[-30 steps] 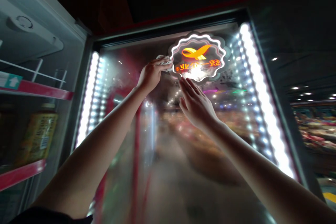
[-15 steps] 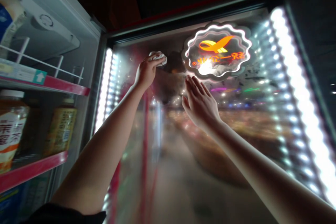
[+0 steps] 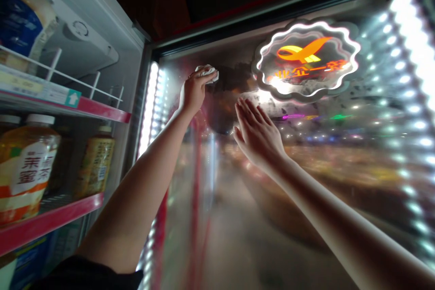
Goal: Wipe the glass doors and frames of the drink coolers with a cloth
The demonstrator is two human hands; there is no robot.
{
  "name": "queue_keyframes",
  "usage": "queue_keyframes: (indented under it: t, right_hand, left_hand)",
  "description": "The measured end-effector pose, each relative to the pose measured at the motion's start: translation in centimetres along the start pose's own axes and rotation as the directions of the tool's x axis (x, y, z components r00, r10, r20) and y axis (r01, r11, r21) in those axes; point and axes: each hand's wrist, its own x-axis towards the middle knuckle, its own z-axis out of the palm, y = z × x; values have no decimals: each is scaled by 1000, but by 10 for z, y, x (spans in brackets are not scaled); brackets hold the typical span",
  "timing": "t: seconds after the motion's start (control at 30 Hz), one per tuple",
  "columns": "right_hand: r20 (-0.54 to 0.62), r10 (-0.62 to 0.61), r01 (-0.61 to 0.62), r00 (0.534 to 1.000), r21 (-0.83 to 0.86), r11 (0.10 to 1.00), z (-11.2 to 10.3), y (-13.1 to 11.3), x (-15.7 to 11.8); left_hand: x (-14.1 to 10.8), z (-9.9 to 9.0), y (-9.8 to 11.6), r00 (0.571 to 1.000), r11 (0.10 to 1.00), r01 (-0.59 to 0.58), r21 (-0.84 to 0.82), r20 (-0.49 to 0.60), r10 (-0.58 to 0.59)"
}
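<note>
Up at the top left of a fogged glass door (image 3: 244, 217), my left hand (image 3: 193, 90) grips a crumpled white cloth (image 3: 211, 74) against the glass. It may be a tissue; its exact kind is unclear. My right hand (image 3: 256, 133) is stretched out flat at the glass, lower and to the right, with its fingers extended and nothing held. Just above and right of it, a glowing scalloped sign (image 3: 306, 61) with an orange ribbon logo hangs on the door. Around the cloth the pane looks darker and clearer; farther down it is hazy.
Bright LED strips run down both door edges, left (image 3: 147, 104) and right (image 3: 416, 45). To the left stands an open cooler with red-edged shelves (image 3: 50, 224), a wire guard (image 3: 90, 84) and several bottles, among them an orange-labelled juice bottle (image 3: 30, 167).
The view has shifted, so the shelves, door and sign appear farther right. Both hands stay nearly put in the picture, now farther from the sign. The left hand still grips the cloth.
</note>
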Motion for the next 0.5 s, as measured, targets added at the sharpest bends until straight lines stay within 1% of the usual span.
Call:
queue_keyframes:
  t: [0.07,0.17,0.27,0.3,0.37,0.43,0.5]
  right_hand:
    - [3,-8,8,1000,-3,1000,1,0,0]
    - [1,-19,19,1000,-25,1000,2,1,-1]
    - [-16,-31,30,999,-50,998,4,3,-3]
    - [-20,-36,35,999,-56,998,3,4,-3]
    - [-16,-45,43,999,-68,997,2,6,-5]
    - [-11,-43,42,999,-81,996,0,4,-6]
    - [-23,-36,34,999,-91,995,0,-2,-5]
  left_hand:
    - [-6,1,-9,999,999,16,35,-52,-14]
    - [-18,8,-5,993,996,44,72,-115,-36]
    - [-13,12,4,998,998,14,65,-69,-10]
    - [-8,10,3,999,999,3,45,-46,-1]
    - [-1,2,-6,999,1000,30,-8,-41,-30]
    - [-1,-11,-18,991,993,109,-52,-77,-113]
    - [-10,-23,-28,972,979,190,-76,-124,-199]
